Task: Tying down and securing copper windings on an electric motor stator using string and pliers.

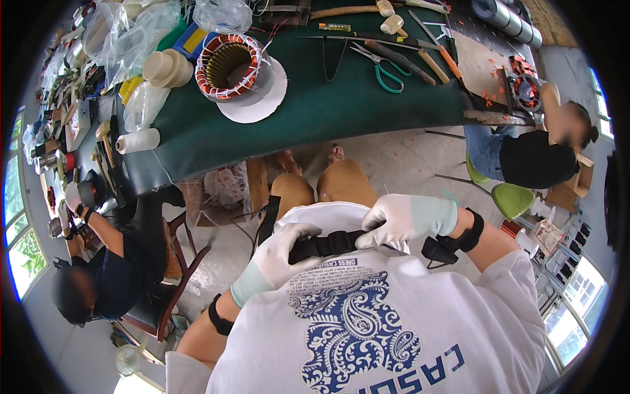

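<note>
At my waist, against my white printed shirt, runs a black strap with a plastic buckle (328, 245). My left hand (279, 256), in a white glove, is closed on the strap beside the buckle's left end. My right hand (403, 218), gloved likewise, pinches the strap at the buckle's right side. Palms and some fingertips are hidden. Beyond my knees, on the green-topped table (315, 108), a motor stator (228, 69) with red windings and white lacing rests by a round white sheet (269, 98).
Scissors with green handles (387, 72), mallets (394, 25) and files lie along the far table. A white thread cone (139, 141) is at its left. Co-workers sit at left (131, 262) and right (531, 154). A green chair (512, 199) stands at right; a lined box (220, 190) sits under the table.
</note>
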Tool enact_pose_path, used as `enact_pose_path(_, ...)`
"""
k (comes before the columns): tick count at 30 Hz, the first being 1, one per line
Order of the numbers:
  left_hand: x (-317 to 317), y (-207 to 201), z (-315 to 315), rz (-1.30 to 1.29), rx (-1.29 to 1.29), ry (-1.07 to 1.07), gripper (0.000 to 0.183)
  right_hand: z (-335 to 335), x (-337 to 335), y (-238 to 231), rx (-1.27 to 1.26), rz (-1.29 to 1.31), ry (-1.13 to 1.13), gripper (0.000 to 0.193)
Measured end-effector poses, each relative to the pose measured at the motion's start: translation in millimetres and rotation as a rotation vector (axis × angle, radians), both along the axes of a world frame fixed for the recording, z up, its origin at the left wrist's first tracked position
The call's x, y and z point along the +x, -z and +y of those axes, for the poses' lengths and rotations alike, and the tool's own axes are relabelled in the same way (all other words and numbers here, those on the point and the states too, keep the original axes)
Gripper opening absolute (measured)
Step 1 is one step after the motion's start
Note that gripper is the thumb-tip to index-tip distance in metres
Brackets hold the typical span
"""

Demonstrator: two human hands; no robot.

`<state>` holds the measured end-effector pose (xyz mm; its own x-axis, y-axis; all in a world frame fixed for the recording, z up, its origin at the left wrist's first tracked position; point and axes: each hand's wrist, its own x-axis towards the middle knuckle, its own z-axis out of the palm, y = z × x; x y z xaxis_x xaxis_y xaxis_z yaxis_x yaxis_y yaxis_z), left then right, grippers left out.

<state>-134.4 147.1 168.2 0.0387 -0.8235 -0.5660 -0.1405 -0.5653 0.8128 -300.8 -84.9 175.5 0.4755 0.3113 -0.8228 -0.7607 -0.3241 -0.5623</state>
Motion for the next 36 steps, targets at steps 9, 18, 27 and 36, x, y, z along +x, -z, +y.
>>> enact_pose_path(9,-14,5,-45,-0.335,-0.14,0.366,0.062,39,-22,11,0.65,0.26,1.115,0.026)
enact_pose_path(18,-29,25,-45,-0.35,-0.353,0.243,0.049,60,-47,4,0.916,0.301,1.538,0.023)
enact_pose_path(27,-30,19,-42,-0.3,-0.35,0.272,0.044,32,-56,-18,0.647,0.443,1.442,0.017)
enact_pose_path(36,-15,-4,-68,-0.074,0.037,0.323,0.048,4,-68,18,0.438,0.181,0.978,0.03)
